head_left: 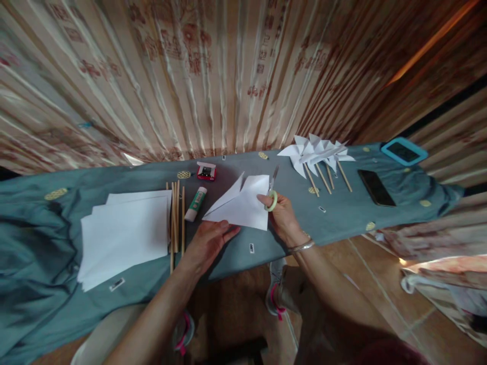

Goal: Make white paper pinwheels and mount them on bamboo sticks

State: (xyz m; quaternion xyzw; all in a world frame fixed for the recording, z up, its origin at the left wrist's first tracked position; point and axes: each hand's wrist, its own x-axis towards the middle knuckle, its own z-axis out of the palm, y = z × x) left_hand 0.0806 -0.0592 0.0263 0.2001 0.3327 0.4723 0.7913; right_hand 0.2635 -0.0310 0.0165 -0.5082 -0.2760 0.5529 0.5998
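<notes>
The long table (342, 215), draped in a teal cloth with small yellow prints, crossed the middle of the frame. At its left lay the loose stack of white paper sheets (125, 228), set aside there, it seemed, to be within the left hand's reach. At upper right, a row of white paper pinwheels on pale wooden sticks (304, 152) overlapped closely, presumably to save room.

The creased white paper piece (247, 205), with a slit in its far edge and a pointed flap, was in the centre of the frame. The left hand (211, 243) pinched its near edge, probably to steady it; the right hand (283, 215) was closed around the scissors with pale green ring handles (274, 195), thumb over the paper's right edge. The blades pointed away, perhaps leaving that thumb free to help grip.

The loose pale wooden sticks (174, 213) lay beside the stack. The black phone (376, 187) and the blue-framed dark-screened device (404, 151) sat at far right, likely out of the way. Left of centre, the green-and-white glue stick (196, 204) and the small open red box (206, 172) lay near the paper piece, apparently for easy reach.
</notes>
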